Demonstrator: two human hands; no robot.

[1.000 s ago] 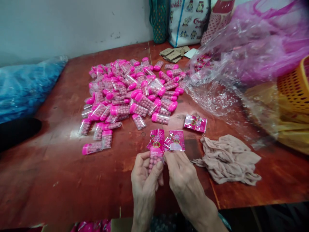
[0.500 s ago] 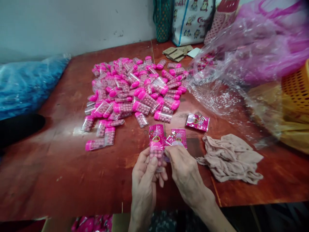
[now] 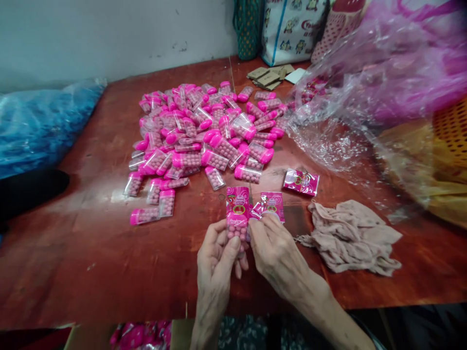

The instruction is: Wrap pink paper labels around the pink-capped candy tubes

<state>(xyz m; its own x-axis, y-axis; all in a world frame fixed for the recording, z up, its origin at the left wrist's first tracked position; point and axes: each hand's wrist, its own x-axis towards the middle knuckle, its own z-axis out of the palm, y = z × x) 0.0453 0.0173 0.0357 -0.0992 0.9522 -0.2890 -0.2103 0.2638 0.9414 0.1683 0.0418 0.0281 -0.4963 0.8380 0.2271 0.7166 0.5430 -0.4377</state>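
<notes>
The left hand (image 3: pixel 217 258) has its fingers clamped on a clear tube of pink balls (image 3: pixel 233 232), a printed wrapper (image 3: pixel 238 206) covering the upper part. The right hand (image 3: pixel 275 249) curls its fingers beside the tube's right edge (whether the tips close on anything cannot be told). Just beyond it lies a loose packet (image 3: pixel 273 203). Red worktop (image 3: pixel 109 265) extends broadly leftward; a crumpled cloth (image 3: pixel 353 238) narrows the room at right. A heap of tubes (image 3: pixel 197 131) stands off from the front edge.
</notes>
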